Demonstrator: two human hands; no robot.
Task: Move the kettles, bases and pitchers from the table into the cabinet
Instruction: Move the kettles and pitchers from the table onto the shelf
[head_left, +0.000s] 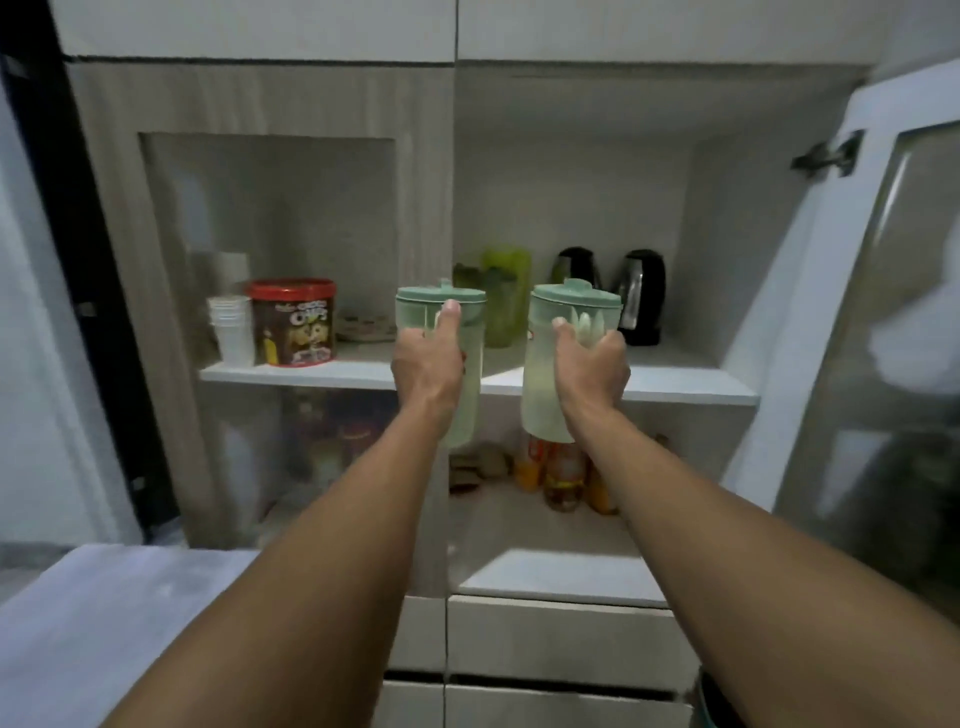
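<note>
The cabinet (717, 218) stands open, its shelf (332, 371) the landmark. At the shelf's front edge, the left hand (427, 364) grips one pale green pitcher (457, 415) and the right hand (592, 366) grips another pitcher (543, 384), both upright. Behind them on the shelf stand two black kettles (641, 296) and a darker green pitcher (504, 291).

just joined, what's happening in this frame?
A person is loading a cabinet. The left hand grips one pale green pitcher and the right hand grips a second pale green pitcher, both lidded, upright and held in the air in front of the middle shelf. Two black kettles and a darker green pitcher already stand at the back of that shelf. The right-hand cabinet door is open.
</note>
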